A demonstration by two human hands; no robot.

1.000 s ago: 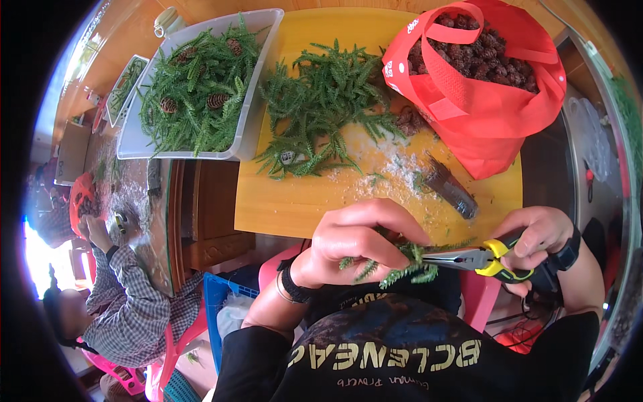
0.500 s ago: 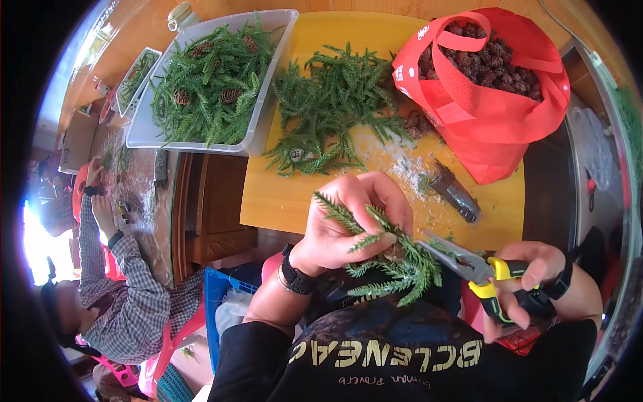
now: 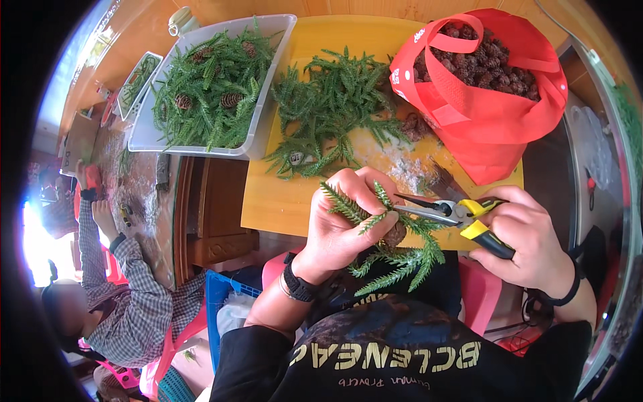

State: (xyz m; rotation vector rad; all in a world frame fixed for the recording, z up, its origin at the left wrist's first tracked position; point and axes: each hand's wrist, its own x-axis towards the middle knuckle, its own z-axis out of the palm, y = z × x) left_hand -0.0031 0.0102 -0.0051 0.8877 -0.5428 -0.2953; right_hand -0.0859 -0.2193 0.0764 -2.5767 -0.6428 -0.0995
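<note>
My left hand (image 3: 345, 224) pinches a green artificial pine sprig (image 3: 408, 261), its needled tips fanning out below and above the fingers. A brown pinecone (image 3: 395, 234) sits among the sprig's branches, just under my thumb. My right hand (image 3: 526, 238) is wrapped round the yellow and black handles of long-nose pliers (image 3: 462, 216). Their jaws are spread apart and reach to the top of the sprig, close to my left fingertips. Whether the jaws touch a stem is too small to tell.
On the yellow table (image 3: 281, 208) lies a heap of pine sprigs (image 3: 335, 100). A clear plastic bin (image 3: 264, 124) of sprigs and pinecones stands left, a red bag (image 3: 495, 144) of pinecones right. A person in a checked shirt (image 3: 137, 315) works at another table on the left.
The pliers have moved left and up to the sprig, turning more level, and their jaws have spread. My right hand has closed more fully round the handles. The pinecone shows more clearly.
</note>
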